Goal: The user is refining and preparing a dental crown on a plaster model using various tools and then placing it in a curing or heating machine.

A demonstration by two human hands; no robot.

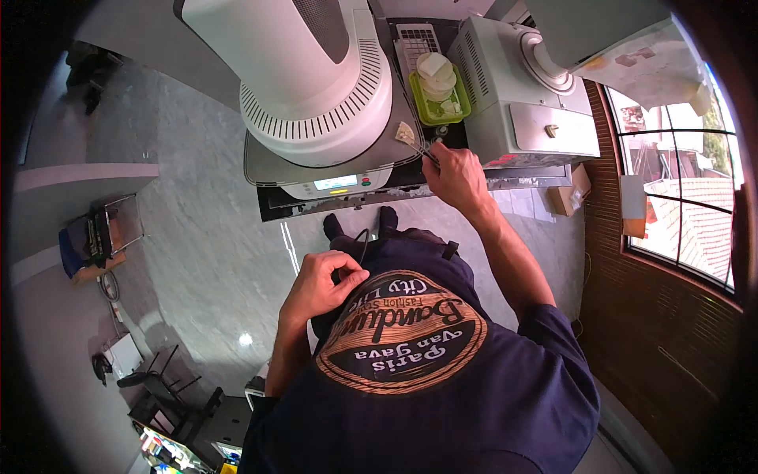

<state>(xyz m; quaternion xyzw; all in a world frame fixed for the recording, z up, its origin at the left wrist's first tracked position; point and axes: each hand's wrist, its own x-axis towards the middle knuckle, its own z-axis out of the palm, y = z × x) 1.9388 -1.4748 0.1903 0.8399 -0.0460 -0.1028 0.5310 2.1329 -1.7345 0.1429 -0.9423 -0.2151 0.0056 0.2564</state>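
My right hand (458, 175) reaches to the bench edge, fingers closed around slim metal tweezers (426, 152). At the tweezers' tips is a small cream-coloured piece (405, 133), its exact kind too small to tell. It is beside the rounded white machine (316, 130), over that machine's flat grey base plate (383, 154). My left hand (325, 283) is curled in a pinch in front of my dark T-shirt (505, 371). A thin black cord (364, 246) loops up beside its fingers; whether they grip it is hidden.
A green tray (460, 110) with stacked white round pieces stands behind my right hand. A white keyboard (417, 41) lies farther back. To the right are a boxy white machine (545, 130) and a window (671, 158). A cardboard box (564, 197) sits below.
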